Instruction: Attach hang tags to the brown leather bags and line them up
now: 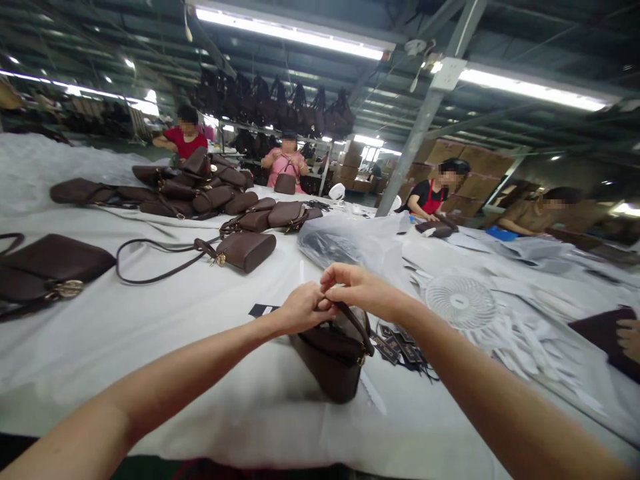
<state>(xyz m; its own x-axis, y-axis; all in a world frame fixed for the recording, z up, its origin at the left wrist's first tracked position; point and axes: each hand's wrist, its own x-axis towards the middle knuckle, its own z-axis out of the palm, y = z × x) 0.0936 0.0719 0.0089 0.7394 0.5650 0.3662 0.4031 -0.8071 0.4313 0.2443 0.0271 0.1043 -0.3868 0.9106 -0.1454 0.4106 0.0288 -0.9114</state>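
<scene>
A dark brown handbag [327, 367] stands upright on the white-covered table right in front of me. At its top, my left hand [304, 308] is closed with the fingers bent in on the bag's strap. My right hand [361, 291] meets it there, thumb and fingers pinched on the same strap [356, 321], which loops down to a metal fitting on the bag's right end. The fingertips touch each other and partly hide what lies between them. Beside the bag lie several black tags [400, 348] with gold lettering, and a black card [263, 310] shows behind my left wrist.
Brown handbags are piled [195, 190] at the back left; one handbag [247, 252] with a long strap lies nearer. A white fan [460, 302], white strips [530, 353] and clear plastic [350, 240] occupy the right. Several people work around the table; one hand [629, 339] shows at the right edge.
</scene>
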